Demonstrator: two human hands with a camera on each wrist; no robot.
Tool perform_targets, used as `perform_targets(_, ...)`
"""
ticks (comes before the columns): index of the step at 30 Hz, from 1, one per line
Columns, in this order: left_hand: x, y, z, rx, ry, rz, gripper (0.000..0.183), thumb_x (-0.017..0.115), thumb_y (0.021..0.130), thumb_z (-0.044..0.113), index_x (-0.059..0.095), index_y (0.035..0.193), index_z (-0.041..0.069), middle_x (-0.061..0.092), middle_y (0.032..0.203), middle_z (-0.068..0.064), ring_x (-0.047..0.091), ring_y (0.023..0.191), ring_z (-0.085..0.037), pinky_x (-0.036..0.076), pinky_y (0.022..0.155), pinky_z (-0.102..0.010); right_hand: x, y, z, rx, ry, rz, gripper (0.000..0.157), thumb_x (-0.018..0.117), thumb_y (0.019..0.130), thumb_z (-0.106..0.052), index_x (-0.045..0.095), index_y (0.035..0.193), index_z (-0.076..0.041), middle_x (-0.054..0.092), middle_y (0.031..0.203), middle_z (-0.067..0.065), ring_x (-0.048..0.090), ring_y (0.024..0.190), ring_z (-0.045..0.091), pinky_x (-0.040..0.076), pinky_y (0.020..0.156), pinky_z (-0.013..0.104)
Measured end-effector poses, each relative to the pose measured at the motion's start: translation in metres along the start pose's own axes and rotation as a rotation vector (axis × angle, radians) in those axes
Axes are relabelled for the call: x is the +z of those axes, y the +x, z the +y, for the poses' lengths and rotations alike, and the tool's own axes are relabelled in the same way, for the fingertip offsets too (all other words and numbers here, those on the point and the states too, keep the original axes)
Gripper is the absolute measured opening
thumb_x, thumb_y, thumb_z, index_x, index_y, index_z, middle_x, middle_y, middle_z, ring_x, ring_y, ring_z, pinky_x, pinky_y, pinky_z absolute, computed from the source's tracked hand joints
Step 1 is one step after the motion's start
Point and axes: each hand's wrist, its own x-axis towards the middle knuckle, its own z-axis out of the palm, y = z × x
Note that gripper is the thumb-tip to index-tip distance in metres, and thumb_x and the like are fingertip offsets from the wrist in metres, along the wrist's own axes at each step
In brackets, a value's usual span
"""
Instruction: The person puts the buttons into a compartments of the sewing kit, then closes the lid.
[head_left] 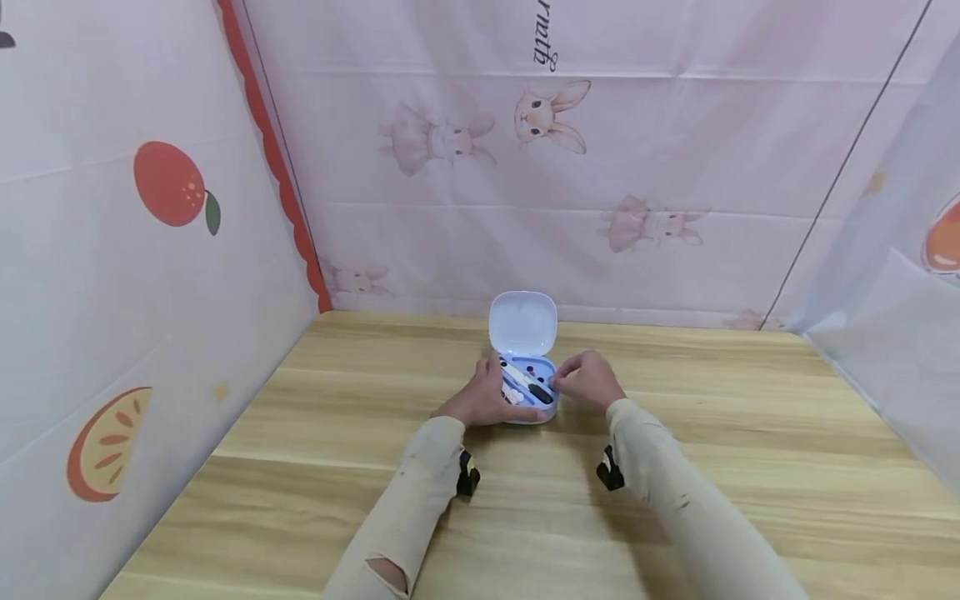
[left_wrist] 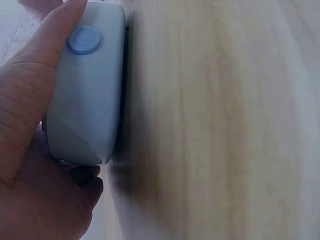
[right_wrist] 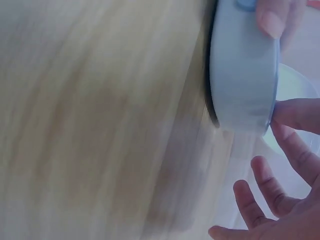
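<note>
A small white case (head_left: pixel 551 408) with a light blue inside stands on the table, its lid (head_left: pixel 522 322) raised at the back. A white stick-shaped tool with a black end (head_left: pixel 540 392) lies diagonally in it, among small dark round pieces (head_left: pixel 530 369) and a white piece (head_left: pixel 513 395). My left hand (head_left: pixel 487 397) grips the case from the left, thumb along the front beside a round blue button (left_wrist: pixel 84 40). At the right rim, my right hand (head_left: pixel 588 381) brings thumb and index fingertips together, other fingers spread; I cannot tell whether they pinch anything.
The wooden table (head_left: pixel 360 517) reaches back to a pink rabbit-print sheet (head_left: pixel 465 250). White fruit-print sheets line the left (head_left: pixel 90 317) and right (head_left: pixel 915 350) sides. Black straps sit at the left wrist (head_left: pixel 468 475) and right wrist (head_left: pixel 611 469).
</note>
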Motion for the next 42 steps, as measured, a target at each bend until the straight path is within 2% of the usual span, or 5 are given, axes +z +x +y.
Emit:
perform_targets(10,-0.013,0.004,0.003,-0.003,-0.087,0.054,0.117,0.06,0.088,0.072,-0.009,0.162,0.013,0.007,0.165,-0.017,0.026,0.148,-0.035,0.03,0.114,-0.056,-0.016,0.005,0.004,0.215,0.53,0.038,0.038,0.067,0.095,-0.02,0.065,0.124,0.004,0.062,0.129,0.018,0.053,0.125,0.034,0.04,0.108,0.047)
perform_targets(18,-0.019,0.021,0.012,-0.078,-0.55,0.243,0.073,0.036,0.105,0.061,0.026,0.161,0.015,0.03,0.163,-0.011,0.028,0.149,-0.029,0.022,0.119,-0.05,-0.012,0.018,0.002,0.271,1.103,0.09,0.045,0.045,0.109,-0.034,0.053,0.134,0.002,0.063,0.117,0.008,0.063,0.107,0.021,0.046,0.103,0.035)
perform_targets(23,-0.022,0.024,0.016,-0.141,-0.739,0.271,0.082,0.029,0.098,0.076,0.026,0.162,0.025,0.024,0.166,0.0,0.018,0.152,-0.024,0.013,0.121,-0.05,-0.006,0.021,0.006,0.166,1.146,-0.016,0.077,0.021,0.108,-0.055,0.019,0.159,0.003,0.02,0.165,0.019,0.02,0.151,0.034,0.018,0.121,0.043)
perform_targets(26,-0.025,0.025,0.016,-0.106,-0.817,0.227,0.089,0.022,0.091,0.085,0.032,0.16,0.029,0.024,0.166,0.002,0.018,0.152,-0.022,0.009,0.12,-0.054,-0.006,0.021,0.008,0.111,1.184,-0.115,0.088,0.013,0.103,-0.066,0.006,0.161,0.0,0.004,0.168,0.017,0.005,0.154,0.034,0.008,0.123,0.042)
perform_targets(42,-0.027,0.028,0.017,-0.097,-0.934,0.103,0.11,0.018,0.081,0.094,0.013,0.164,0.023,0.012,0.169,0.001,0.01,0.154,-0.021,0.004,0.121,-0.05,-0.003,0.022,0.007,0.035,1.189,-0.292,0.097,0.009,0.097,-0.076,0.0,0.162,-0.005,-0.001,0.169,0.013,0.0,0.154,0.029,-0.001,0.122,0.044)
